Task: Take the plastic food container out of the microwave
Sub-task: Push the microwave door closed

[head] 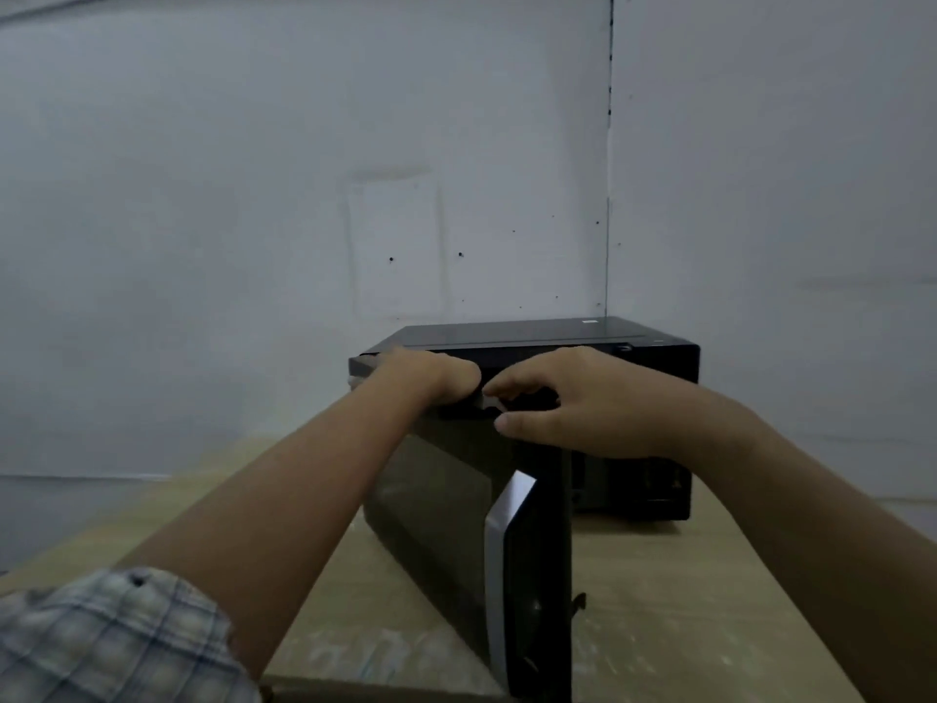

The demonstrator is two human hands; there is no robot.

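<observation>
A black microwave [654, 357] stands on a wooden table against the wall. Its door [446, 504] is swung out toward me, with the silver handle edge [499, 550] facing me. My left hand [431, 372] lies over the top edge of the door, fingers curled down on it. My right hand [573, 403] hovers at the door's free top corner, fingers spread, with the thumb below and the index finger above the corner. The cavity behind the door is dark. No plastic food container can be seen.
The light wooden table [684, 601] runs out to the left and right of the microwave. White walls meet in a corner just behind it. A plaid sleeve [101, 636] shows at the bottom left.
</observation>
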